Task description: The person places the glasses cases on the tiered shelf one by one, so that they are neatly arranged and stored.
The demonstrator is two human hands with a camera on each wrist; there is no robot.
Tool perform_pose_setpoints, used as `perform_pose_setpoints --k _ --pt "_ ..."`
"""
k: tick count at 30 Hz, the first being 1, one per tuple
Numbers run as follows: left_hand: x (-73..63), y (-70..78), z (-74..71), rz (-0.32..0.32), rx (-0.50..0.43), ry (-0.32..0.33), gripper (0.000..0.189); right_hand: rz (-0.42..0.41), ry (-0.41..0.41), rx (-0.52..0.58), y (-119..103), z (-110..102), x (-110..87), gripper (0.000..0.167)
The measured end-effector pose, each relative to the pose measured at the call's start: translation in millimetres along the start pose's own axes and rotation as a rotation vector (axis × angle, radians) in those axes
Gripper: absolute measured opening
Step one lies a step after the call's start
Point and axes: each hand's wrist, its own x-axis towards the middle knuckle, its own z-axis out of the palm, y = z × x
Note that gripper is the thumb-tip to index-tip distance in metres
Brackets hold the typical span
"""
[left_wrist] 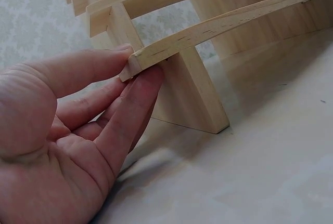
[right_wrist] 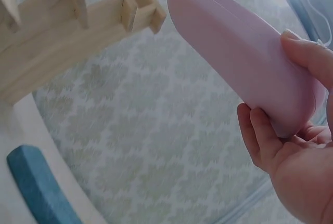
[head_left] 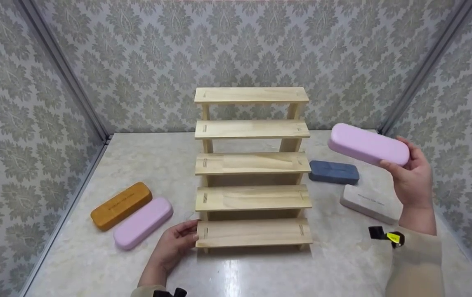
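A pink glasses case is gripped at one end by the right hand, aloft, right of the wooden stepped rack, whose lowest step is pinched by the left hand. Through the off-centre grip, the case could be tipped or dropped, and the blue case nearby struck.

Left grip in low pinch, right grip higher

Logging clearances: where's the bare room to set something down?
All five tiers of the pale wooden stepped rack are bare. So is the pale tabletop behind the orange oblong case, left of the rack, and before its lowest tier. Crowded: right of the rack, with the blue oblong case and white oblong case.
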Motion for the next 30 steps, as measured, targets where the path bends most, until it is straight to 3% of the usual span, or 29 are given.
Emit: perform_pose_setpoints --k 6,18,30 --pt "-1.1 -0.5 -0.8 0.008 -0.008 -0.012 0.062 -0.026 -0.079 0.024 -6.9 28.3 24.5 0.059" --pt "-0.6 -1.2 -1.6 0.016 0.006 -0.013 0.063 0.034 -0.198 0.053 -9.4 83.8 70.9 0.052" --pt "-0.4 -2.5 -2.3 0.022 -0.003 -0.011 0.063 0.100 -0.284 0.022 -3.7 136.9 103.8 0.054"
